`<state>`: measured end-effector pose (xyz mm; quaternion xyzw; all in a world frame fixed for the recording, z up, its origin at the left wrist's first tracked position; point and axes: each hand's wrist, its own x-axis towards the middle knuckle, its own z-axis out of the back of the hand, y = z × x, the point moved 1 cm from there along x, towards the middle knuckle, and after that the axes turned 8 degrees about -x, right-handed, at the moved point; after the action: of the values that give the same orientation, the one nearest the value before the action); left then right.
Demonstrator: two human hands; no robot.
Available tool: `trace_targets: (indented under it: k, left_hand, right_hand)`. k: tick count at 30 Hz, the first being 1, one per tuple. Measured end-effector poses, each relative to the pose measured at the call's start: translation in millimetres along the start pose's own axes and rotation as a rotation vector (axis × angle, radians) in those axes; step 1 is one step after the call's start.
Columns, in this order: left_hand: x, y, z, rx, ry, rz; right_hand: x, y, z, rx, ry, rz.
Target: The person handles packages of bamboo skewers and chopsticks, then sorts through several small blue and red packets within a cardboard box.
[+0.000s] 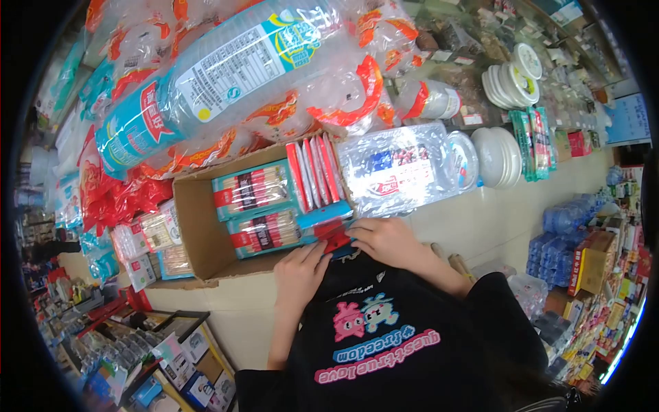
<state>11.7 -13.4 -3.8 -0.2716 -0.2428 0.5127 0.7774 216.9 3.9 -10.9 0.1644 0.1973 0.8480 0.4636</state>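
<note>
My left hand (300, 271) and my right hand (388, 240) meet at the near corner of an open cardboard box (199, 240). Together they grip a flat red and blue packet (335, 237) at the box edge, and my fingers cover part of it. Inside the box lie two teal packs of wooden sticks (255, 189) with red labels. Beside them, several thin red and white packets (314, 172) stand on edge. My black printed shirt (384, 336) fills the lower middle of the view.
Long sleeves of clear plastic cups (226, 69) are piled behind the box. A clear wrapped pack (398, 168) and stacks of white plates (498, 156) lie to the right. Small packs of sticks (159, 233) sit to the left. Shelves of goods (590, 275) line the right side.
</note>
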Motion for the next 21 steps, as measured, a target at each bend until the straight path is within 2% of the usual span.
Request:
trace_targets:
  k: [6,9,13,21]
  left_hand:
    - [3.2,-1.4,5.0,-0.006,0.056,0.014]
    - [2.9,1.1,3.2,0.004,0.03,-0.04]
    - [2.8,-1.4,2.9,-0.032,-0.002,-0.025]
    - [0.7,1.5,-3.6,-0.092,-0.065,-0.044]
  right_hand:
    - [2.0,4.2,2.0,0.0,0.056,-0.041]
    - [2.6,0.8,-0.4,0.047,0.006,0.005]
    - [5.9,3.7,4.6,0.055,0.075,-0.073]
    - [2.7,1.1,-1.1,0.058,0.106,-0.064]
